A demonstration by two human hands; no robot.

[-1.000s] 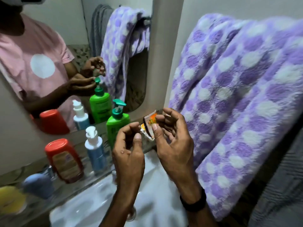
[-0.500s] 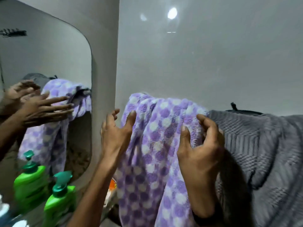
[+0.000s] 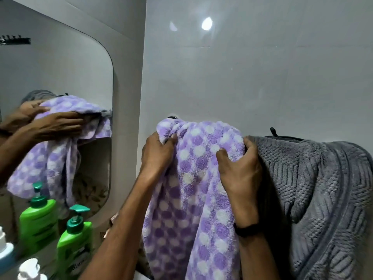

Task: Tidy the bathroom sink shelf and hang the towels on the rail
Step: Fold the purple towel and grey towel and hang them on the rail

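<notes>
At centre frame our left hand and right hand each clutch the top of the fluffy purple-and-white dotted towel, draped beside the ribbed grey towel at right. A green plastic pump bottle, contents hidden, stands lower left.

I am seeing: spotted towel hanging at centre, both hands gripping its top; ribbed towel touching it at 3 o'clock; mirror at 9 o'clock; pump bottle standing at 8 o'clock, before the mirror.
</notes>
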